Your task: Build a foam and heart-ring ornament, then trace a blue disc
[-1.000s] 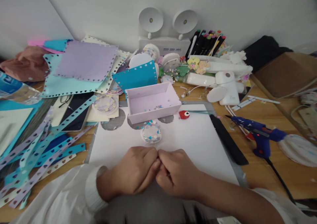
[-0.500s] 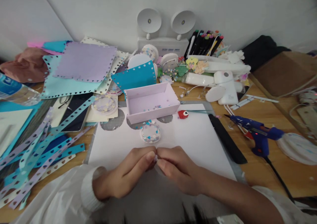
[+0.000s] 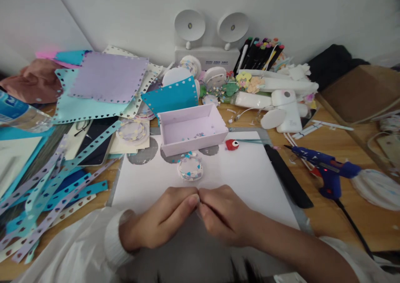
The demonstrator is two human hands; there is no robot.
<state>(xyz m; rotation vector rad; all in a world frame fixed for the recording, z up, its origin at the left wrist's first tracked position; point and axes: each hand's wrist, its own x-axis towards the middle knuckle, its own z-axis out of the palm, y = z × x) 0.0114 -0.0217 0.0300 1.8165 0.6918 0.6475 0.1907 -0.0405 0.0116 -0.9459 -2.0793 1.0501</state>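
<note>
My left hand (image 3: pixel 170 216) and my right hand (image 3: pixel 223 216) meet knuckle to knuckle over the near part of a white sheet (image 3: pixel 250 170). Both are closed, thumbs and fingers pinched together; whatever lies between the fingertips is hidden. Just beyond them a white disc ringed with blue, white and lilac bits (image 3: pixel 190 168) rests on the sheet. Behind that disc stands an open lilac box (image 3: pixel 193 143) with small lilac and blue pieces inside. A red piece with a round eye (image 3: pixel 231 144) lies by the box's right corner.
A blue glue gun (image 3: pixel 328 166) with a red light lies at right, beside a long black object (image 3: pixel 287 176). Punched paper strips (image 3: pixel 62 183) cover the left side. A water bottle (image 3: pixel 23 114), punched sheets (image 3: pixel 108 76), markers (image 3: pixel 262 53) and a twin-head lamp (image 3: pixel 206 58) line the back.
The small pale bit that showed between my fingertips is now covered by my left thumb. Both hands stay together in nearly the same place; the view has shifted slightly.
</note>
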